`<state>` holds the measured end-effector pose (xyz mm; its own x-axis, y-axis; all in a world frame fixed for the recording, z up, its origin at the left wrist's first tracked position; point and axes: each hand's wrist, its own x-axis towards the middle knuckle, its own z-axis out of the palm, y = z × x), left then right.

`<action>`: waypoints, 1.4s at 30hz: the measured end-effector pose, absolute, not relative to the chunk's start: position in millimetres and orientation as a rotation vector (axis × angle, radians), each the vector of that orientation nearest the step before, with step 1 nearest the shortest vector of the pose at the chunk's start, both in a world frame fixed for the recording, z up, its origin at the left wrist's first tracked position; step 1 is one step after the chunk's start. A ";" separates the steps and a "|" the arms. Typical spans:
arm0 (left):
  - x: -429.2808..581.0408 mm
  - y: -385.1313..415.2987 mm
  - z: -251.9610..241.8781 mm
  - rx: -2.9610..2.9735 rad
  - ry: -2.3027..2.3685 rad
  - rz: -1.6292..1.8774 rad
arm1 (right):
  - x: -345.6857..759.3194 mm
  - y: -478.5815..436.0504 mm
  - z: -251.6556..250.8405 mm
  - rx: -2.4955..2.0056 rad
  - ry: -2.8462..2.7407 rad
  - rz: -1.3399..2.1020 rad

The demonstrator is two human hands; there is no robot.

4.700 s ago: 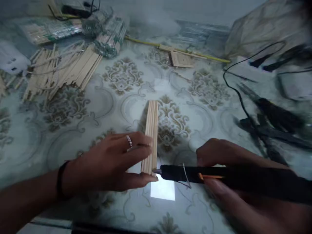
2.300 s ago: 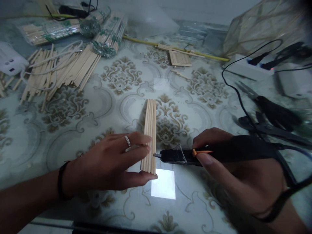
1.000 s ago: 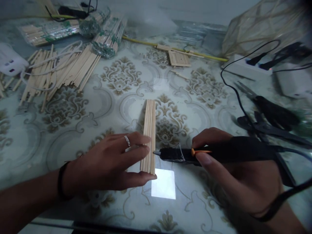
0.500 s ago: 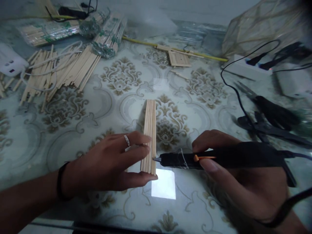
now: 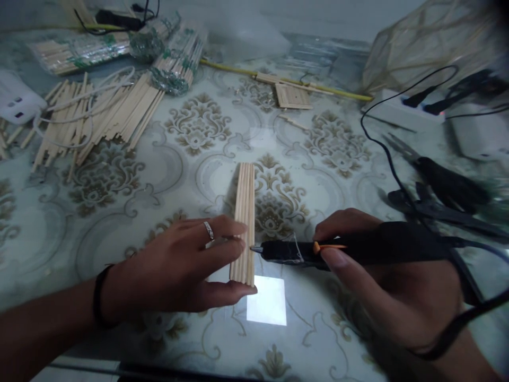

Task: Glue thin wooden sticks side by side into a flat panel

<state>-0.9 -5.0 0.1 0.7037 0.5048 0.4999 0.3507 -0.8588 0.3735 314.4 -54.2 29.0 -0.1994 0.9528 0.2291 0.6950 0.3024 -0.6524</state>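
Note:
A narrow strip of wooden sticks (image 5: 245, 207), laid side by side, points away from me on the patterned tabletop. My left hand (image 5: 186, 265), with a ring and a dark wristband, is closed on its near part: fingers lie over the top and the thumb is at the near end. In my right hand (image 5: 389, 286) is a black hot glue gun (image 5: 358, 246) with an orange trigger or switch under the thumb. Its metal tip meets the right edge of the strip, just beyond my left fingertips. Thin glue strands hang about the nozzle.
Loose sticks (image 5: 107, 114) and a white cable lie at the left, with wrapped stick bundles (image 5: 178, 58) behind. A small stick panel (image 5: 293, 97) lies far back by a yellow rod (image 5: 338, 91). Pliers (image 5: 441, 175), a white power strip (image 5: 405, 109) and a black cord (image 5: 387, 148) occupy the right.
The glue gun's tip has slid a little away from me along the strip's right edge, my right hand moving with it. My left hand and the strip stay nearly still.

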 end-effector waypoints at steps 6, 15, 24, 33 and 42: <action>-2.7 -4.7 1.6 2.667 0.671 0.865 | 316.5 -54.0 29.0 -1.381 -2.039 0.511; -3.2 -7.2 -3.1 2.634 0.724 0.866 | 305.1 -58.0 27.4 -1.401 -1.930 0.604; -2.4 -5.7 -0.3 2.631 0.715 0.880 | 303.3 -58.9 22.9 -1.537 -1.840 0.578; -1.8 -6.7 2.6 2.552 0.715 0.878 | 298.0 -61.4 26.0 -1.556 -1.779 0.601; 0.6 -4.7 2.5 2.623 0.688 0.900 | 308.6 -54.9 26.3 -1.474 -1.911 0.572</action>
<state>0.6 -4.7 2.5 0.6919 0.5214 0.4994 0.3448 -0.8463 0.4060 308.6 -54.9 26.3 -0.1573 0.9608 0.2281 0.6776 0.2731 -0.6828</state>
